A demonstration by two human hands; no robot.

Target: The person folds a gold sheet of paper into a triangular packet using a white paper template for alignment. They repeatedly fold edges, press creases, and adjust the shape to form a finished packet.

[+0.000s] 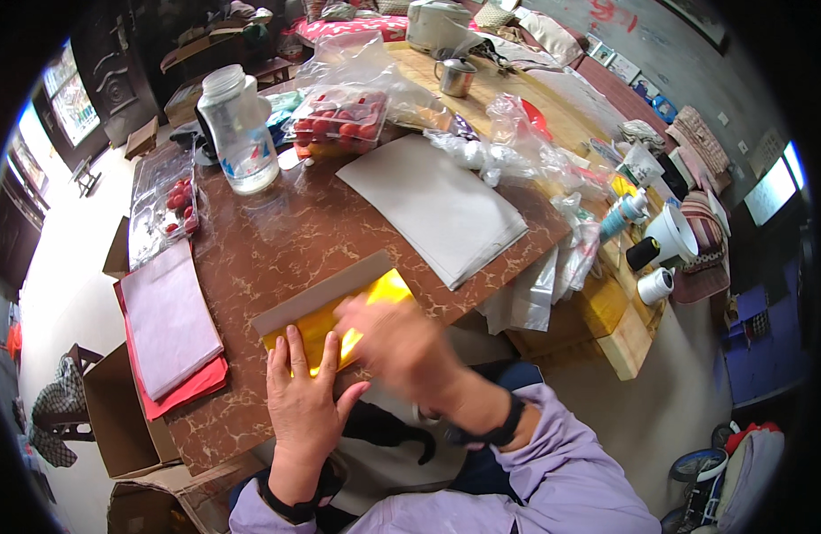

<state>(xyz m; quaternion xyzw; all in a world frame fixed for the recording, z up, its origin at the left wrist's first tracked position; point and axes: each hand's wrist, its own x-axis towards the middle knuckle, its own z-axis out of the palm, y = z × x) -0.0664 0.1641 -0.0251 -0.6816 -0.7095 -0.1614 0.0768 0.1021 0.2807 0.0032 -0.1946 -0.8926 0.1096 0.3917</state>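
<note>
A sheet of shiny gold foil paper point(392, 286) lies near the edge of the brown marbled tabletop point(250, 227). Along its far side, a strip with a dull grey-brown face point(327, 290) is folded over. My left hand point(307, 400) presses flat on the foil's near left part, fingers spread. Over the middle of the foil is my right hand point(400, 347), blurred, its fingers curled; whether it grips anything is not visible. Beyond the foil, to the right, lies a stack of whitish paper point(437, 207). Pale pink sheets point(170, 320) rest on red paper point(213, 379) at the left.
Behind stand a clear plastic jug point(240, 140) and a clear box of red fruit point(340, 123). A fruit tray point(160, 207) sits at the left edge. Plastic bags point(517, 153) and thread spools point(654, 286) are on the right. Below are cardboard boxes point(120, 407) and a black animal's tail point(424, 444).
</note>
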